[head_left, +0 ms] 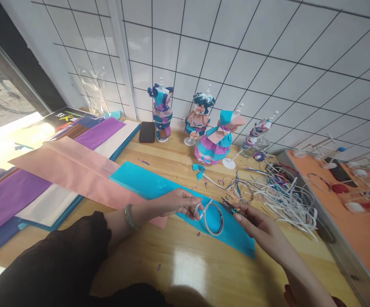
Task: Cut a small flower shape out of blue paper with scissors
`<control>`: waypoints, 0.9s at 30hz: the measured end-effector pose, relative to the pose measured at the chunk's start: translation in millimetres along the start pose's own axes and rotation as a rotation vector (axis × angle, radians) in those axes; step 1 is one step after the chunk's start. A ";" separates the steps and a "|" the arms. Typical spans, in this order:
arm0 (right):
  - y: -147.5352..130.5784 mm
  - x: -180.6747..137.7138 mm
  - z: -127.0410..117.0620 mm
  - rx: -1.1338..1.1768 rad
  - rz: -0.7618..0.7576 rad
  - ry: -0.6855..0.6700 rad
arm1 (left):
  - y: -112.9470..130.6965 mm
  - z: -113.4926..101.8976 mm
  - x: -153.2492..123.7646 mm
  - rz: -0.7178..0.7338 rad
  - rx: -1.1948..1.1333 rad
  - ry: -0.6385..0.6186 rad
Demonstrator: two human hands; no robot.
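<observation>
My left hand [185, 204], with a pale bangle [129, 216] at the wrist, is closed with thumb and fingers together on a short white strip of tape [199, 213]. Right beside its fingertips is a narrow roll of tape [215, 234], seen as a thin ring against a long turquoise paper strip [172, 194]. Whether the roll rests on the paper or hangs just above it, I cannot tell. My right hand [258, 221] grips small dark scissors [228, 205], their blades pointing left over the roll's upper right edge. A pink paper strip [76, 170] runs under my left forearm.
Several small dress forms in coloured paper, one in a layered dress [215, 143], stand along the tiled wall. A black case [147, 132] lies beside them. Tangled cords [287, 196] lie right, before an orange tray [338, 213]. Purple sheets [102, 132] are stacked left. Fingers [290, 296] show at lower right.
</observation>
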State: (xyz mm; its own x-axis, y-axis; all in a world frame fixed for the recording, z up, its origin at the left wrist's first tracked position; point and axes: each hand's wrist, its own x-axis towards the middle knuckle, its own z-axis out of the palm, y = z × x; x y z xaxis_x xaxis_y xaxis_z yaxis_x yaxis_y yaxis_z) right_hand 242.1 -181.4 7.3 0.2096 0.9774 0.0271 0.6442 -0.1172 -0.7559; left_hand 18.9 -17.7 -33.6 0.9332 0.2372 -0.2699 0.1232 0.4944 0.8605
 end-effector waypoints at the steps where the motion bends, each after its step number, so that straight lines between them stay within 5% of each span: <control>1: -6.5 -2.6 1.6 -0.001 -0.015 -0.009 | -0.7 -0.5 0.9 -0.013 -0.011 -0.004; 10: -50.5 6.5 14.0 -0.341 -0.218 -0.142 | -1.3 -1.7 1.4 -0.041 -0.032 -0.050; 27: -60.1 14.0 21.2 -0.515 -0.357 -0.130 | -1.1 -2.7 1.0 -0.075 0.012 -0.093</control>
State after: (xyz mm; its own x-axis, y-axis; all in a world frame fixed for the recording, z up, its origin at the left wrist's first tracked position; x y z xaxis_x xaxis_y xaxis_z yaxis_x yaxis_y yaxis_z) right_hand 190.7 -156.9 39.3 -0.1531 0.9815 0.1150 0.9355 0.1815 -0.3032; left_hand 18.7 -15.7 -36.0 0.9485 0.1210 -0.2929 0.1972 0.4980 0.8445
